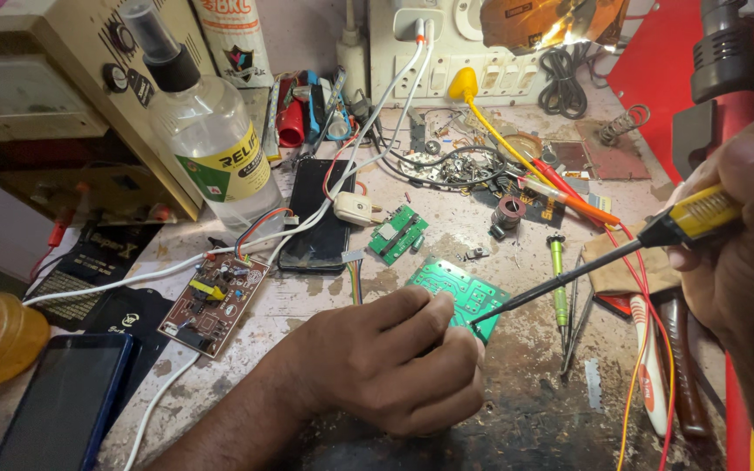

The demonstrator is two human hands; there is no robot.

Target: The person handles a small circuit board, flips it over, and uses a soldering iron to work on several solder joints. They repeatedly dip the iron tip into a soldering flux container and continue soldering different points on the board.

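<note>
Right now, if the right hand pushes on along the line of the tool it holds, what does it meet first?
The right hand would probably press the yellow-handled soldering iron into the green circuit board held by the left hand; its tip seems already there.

— What is seen on the bench?

— A green circuit board [457, 292] is laid flat on the stained worktop, its near edge covered by the left hand [394, 362].

— And the tool?

— 1 soldering iron [621, 249], yellow-handled with a long dark shaft, is gripped in the right hand [743, 235]; it is slanted down-left, and its tip is set at the board's near right edge.
</note>
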